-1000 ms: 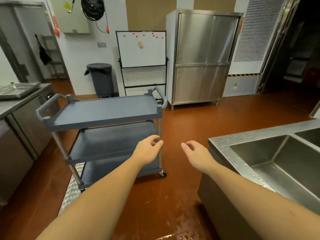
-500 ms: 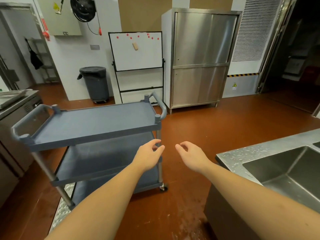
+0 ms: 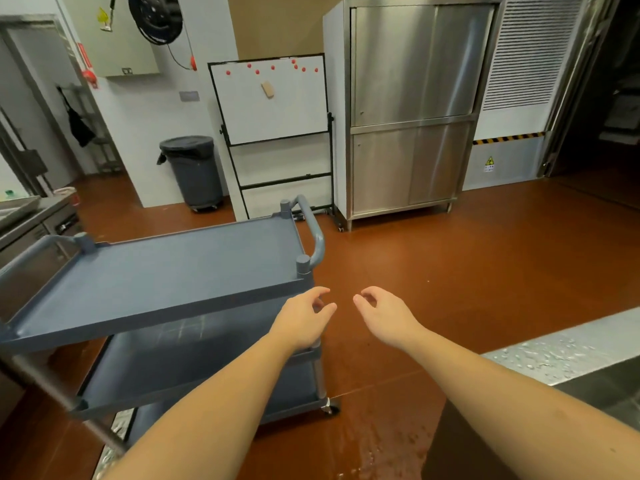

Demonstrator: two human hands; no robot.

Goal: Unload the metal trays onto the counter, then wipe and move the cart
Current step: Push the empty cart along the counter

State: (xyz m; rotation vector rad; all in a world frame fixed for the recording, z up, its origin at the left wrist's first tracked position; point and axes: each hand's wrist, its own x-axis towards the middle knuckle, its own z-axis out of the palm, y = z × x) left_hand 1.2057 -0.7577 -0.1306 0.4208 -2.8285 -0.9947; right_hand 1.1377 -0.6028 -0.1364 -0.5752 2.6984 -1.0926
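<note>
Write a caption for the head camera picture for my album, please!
Left hand and right hand, holding nothing, hover at the corner of the gray three-shelf cart on a red-brown kitchen floor.

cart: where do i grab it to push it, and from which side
Grip the rounded end handle of the cart, coming from that end, where the left hand and right hand hover. It's a raised bar spanning two corner posts, clear of the shelves.
</note>
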